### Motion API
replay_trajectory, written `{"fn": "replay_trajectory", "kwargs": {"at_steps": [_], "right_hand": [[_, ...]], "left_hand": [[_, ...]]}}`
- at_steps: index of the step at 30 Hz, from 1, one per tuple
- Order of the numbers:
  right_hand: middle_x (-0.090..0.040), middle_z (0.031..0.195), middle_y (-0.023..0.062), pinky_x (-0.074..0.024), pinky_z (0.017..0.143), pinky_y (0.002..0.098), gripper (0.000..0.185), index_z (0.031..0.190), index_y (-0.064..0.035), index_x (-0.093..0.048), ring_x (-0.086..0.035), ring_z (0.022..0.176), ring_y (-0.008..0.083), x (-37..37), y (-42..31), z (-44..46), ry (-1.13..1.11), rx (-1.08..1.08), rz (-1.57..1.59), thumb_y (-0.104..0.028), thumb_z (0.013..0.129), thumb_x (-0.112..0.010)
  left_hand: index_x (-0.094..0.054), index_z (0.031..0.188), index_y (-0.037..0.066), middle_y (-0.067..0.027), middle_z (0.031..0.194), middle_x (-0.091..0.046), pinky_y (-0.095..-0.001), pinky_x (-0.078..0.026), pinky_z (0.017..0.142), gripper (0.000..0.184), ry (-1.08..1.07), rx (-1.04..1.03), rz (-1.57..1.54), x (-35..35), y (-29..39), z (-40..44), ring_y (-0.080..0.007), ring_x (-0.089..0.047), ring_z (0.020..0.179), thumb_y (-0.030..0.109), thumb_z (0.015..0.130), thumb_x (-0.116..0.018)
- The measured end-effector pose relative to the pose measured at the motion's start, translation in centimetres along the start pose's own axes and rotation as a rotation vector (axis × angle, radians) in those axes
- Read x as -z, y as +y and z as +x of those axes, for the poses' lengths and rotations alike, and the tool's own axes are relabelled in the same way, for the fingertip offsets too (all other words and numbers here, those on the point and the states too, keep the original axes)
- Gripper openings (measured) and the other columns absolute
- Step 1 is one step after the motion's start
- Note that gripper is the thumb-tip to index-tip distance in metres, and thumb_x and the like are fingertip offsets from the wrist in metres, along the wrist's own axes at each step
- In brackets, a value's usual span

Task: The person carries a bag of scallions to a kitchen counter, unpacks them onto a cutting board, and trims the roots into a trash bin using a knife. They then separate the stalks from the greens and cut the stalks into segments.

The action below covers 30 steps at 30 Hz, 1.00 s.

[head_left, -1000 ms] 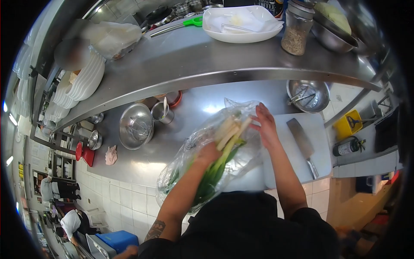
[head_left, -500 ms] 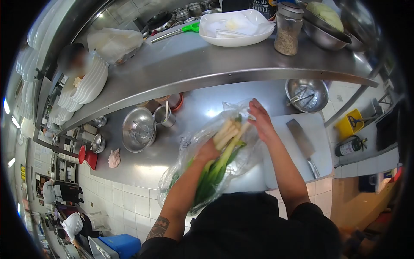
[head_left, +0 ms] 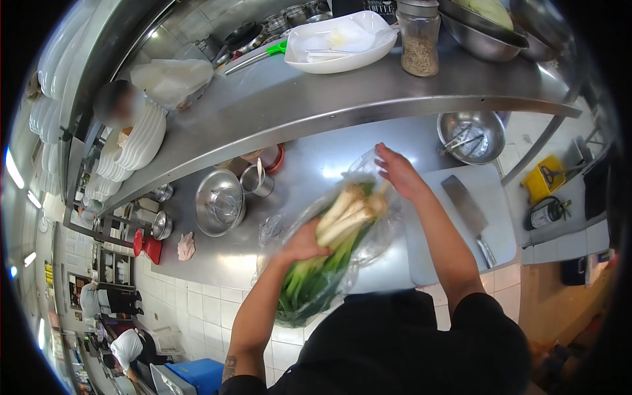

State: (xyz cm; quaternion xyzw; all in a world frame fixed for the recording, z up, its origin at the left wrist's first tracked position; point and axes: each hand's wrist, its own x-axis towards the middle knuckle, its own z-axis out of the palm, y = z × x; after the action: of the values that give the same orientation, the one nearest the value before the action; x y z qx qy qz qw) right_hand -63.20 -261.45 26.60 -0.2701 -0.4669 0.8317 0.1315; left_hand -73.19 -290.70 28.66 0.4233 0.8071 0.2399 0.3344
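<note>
A bunch of leeks (head_left: pixel 341 220) lies slantwise in a clear plastic bag (head_left: pixel 376 245), white root ends up and to the right, green leaves (head_left: pixel 309 280) down towards my body. My left hand (head_left: pixel 307 242) is wrapped round the stalks at about their middle; whether bag film lies between palm and stalks, I cannot tell. At the bag's upper right edge, my right hand (head_left: pixel 398 172) pinches the film just beyond the root ends. To the right, a cleaver (head_left: pixel 463 205) rests on a white cutting board (head_left: pixel 428 266).
A metal bowl with a whisk (head_left: pixel 220 203) and a metal pot (head_left: pixel 257 181) stand on the left of the steel table (head_left: pixel 309 158). Another bowl (head_left: pixel 471 137) sits at the back right. Overhead runs a steel shelf (head_left: pixel 296 108) bearing a white dish (head_left: pixel 339 62) and glass jar (head_left: pixel 420 46).
The leeks show more fully, with the root ends turned more upward. My left hand has shifted slightly left and down along the stalks. My right hand's fingers have closed on the bag's edge.
</note>
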Motion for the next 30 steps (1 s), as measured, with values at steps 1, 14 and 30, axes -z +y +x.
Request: {"fn": "replay_trajectory", "kwargs": {"at_steps": [1,14,30], "right_hand": [[-0.048,0.141,0.0084,-0.0341,0.109,0.0417,0.056,0.133,-0.0064,-0.052,-0.047,0.128,0.0235,0.0,0.0,0.2,-0.032,-0.003,0.081,-0.049,0.096,-0.055],[-0.066,0.100,0.0065,-0.0561,0.073,0.0294,0.023,0.113,-0.0011,-0.061,-0.065,0.088,0.0160,-7.4,12.4,-9.9,-0.169,0.002,0.140,-0.010,0.092,-0.065],[-0.066,0.103,0.0074,-0.0535,0.071,0.0264,0.025,0.114,-0.0014,-0.058,-0.065,0.085,0.0148,-8.7,14.2,-8.4,-0.088,0.251,0.004,-0.004,0.090,-0.064]], "left_hand": [[-0.053,0.127,0.000,-0.0226,0.115,-0.064,-0.0400,-0.047,0.097,0.081,0.023,0.003,0.019,-0.2,-0.2,-0.2,-0.0342,-0.062,0.108,0.027,0.057,-0.083],[-0.053,0.127,0.001,-0.0199,0.117,-0.063,-0.0380,-0.047,0.096,0.079,0.143,0.039,-0.058,1.2,1.6,-1.1,-0.0325,-0.062,0.108,0.026,0.058,-0.082],[-0.046,0.133,-0.002,-0.0226,0.120,-0.061,-0.0391,-0.046,0.097,0.086,0.231,0.083,-0.037,0.1,5.8,-1.2,-0.0337,-0.060,0.113,0.029,0.063,-0.086]]}}
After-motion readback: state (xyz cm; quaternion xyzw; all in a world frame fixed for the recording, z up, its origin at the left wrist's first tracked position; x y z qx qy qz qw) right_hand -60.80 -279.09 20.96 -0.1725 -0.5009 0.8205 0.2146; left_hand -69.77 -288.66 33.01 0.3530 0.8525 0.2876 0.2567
